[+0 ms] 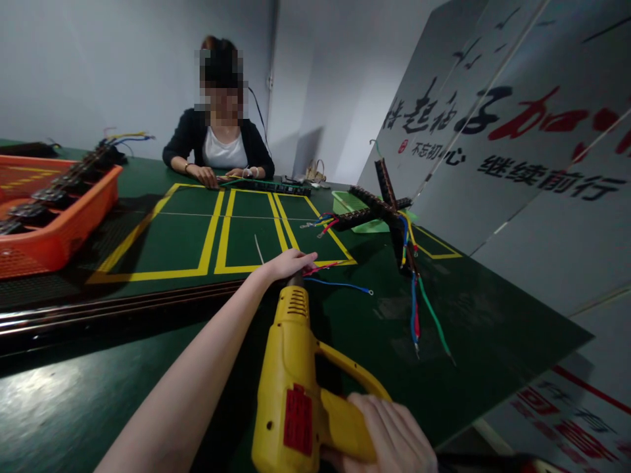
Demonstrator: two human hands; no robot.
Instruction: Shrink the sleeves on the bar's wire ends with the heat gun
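Observation:
My right hand (392, 433) is wrapped around the handle of a yellow heat gun (288, 387), low in the head view. The gun's metal nozzle (296, 280) points away from me, close beneath my left hand (290, 264). Those left fingers are closed over a bundle of wires, partly hidden by the hand and the nozzle. From under it a red wire (326, 267) and a blue wire (345, 284) with a ring terminal run out to the right. A long, dark, glossy strip (123, 312) lies on the table to the left, ending near my left wrist.
A green table (473, 341) carries yellow tape outlines. An orange basket (93, 220) with dark strips stands at left. Right of centre, wired dark strips (389, 197) lie crossed over a green basket (367, 225). A person (224, 144) sits opposite, hands on another strip (271, 186).

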